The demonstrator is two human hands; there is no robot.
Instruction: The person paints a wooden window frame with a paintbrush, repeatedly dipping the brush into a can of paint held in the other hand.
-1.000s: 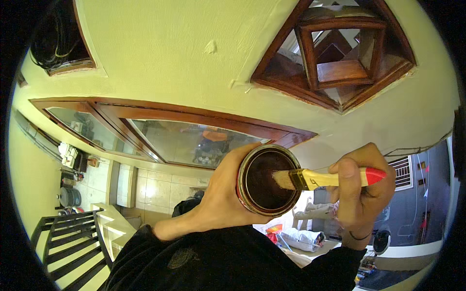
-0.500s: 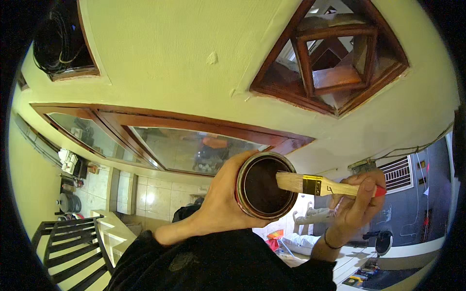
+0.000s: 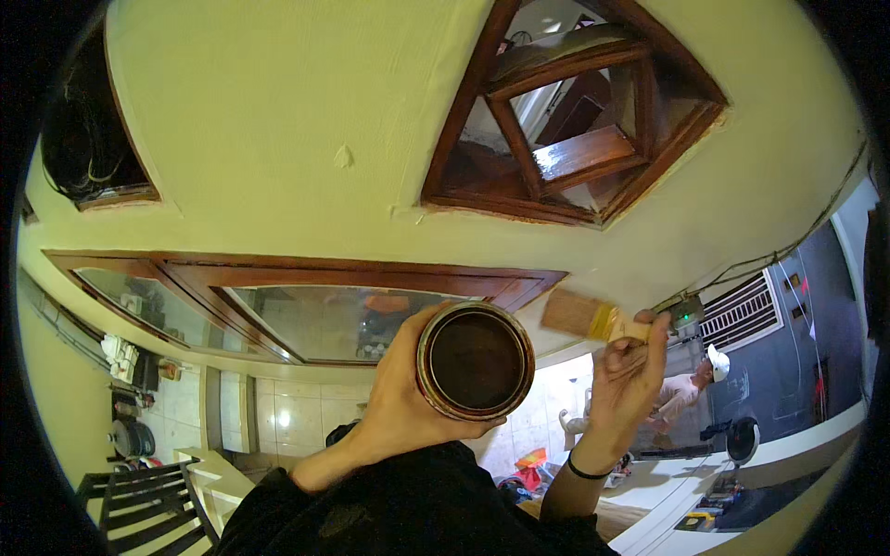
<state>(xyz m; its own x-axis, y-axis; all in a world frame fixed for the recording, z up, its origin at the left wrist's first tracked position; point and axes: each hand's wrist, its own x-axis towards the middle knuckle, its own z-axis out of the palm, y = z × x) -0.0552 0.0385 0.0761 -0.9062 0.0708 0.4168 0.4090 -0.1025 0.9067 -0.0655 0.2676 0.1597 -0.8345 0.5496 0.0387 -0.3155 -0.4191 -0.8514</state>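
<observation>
My left hand (image 3: 394, 398) is wrapped around an open, round paint can (image 3: 477, 413) in front of my chest. Dark brown liquid (image 3: 476, 357) shows inside its rim. To the right of the can, my right hand (image 3: 628, 375) grips a flat paintbrush (image 3: 577, 314) by its pale wooden handle. The brush's bristles point left and look brownish, slightly blurred by motion. They are apart from the can, up and to the right of its rim, with the yellow wall behind.
A brown wooden window frame (image 3: 589, 167) with a smaller frame inside is set in the yellow wall (image 3: 278, 111). Below runs a long, brown-framed glass panel (image 3: 334, 320). A person in a white hat (image 3: 686, 394) is at the right. A dark slatted railing (image 3: 148, 510) stands lower left.
The brush has moved from over the can's opening up and right, away from the rim. My view has shifted, and the person at the right now shows more fully.
</observation>
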